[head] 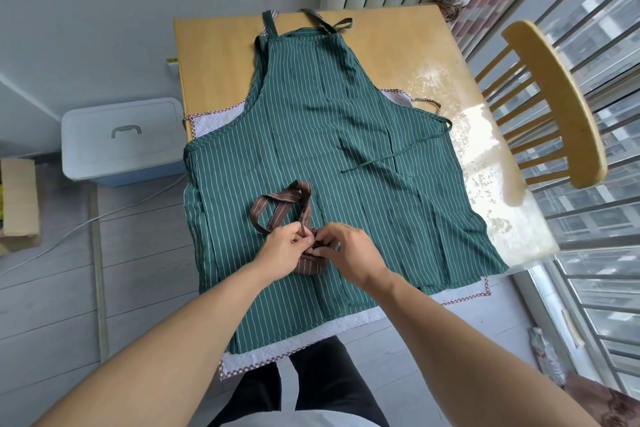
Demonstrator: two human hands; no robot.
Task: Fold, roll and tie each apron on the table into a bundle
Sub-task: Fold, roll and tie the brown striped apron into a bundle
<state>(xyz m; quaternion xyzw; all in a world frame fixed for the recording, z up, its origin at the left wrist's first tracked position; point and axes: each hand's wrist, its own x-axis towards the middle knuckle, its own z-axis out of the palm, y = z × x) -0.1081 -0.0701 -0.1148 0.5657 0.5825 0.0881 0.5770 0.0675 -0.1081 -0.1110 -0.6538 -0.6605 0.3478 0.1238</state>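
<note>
A rolled brown striped apron bundle (309, 266) sits on top of a green striped apron (322, 135) that lies spread flat over the wooden table (214, 55). The brown strap (277, 199) loops away to the upper left of the bundle. My left hand (282, 246) pinches the strap just above the bundle. My right hand (346, 250) pinches the strap at the bundle's top, fingers curled, touching the left hand. Under the green apron lies a white apron with checked red trim (325, 329), its edges showing at the front and sides.
A wooden chair (554, 104) stands at the table's right, by a railed window. A white and blue lidded storage box (121, 139) and a cardboard box (19, 198) sit on the floor to the left. A cable runs along the floor.
</note>
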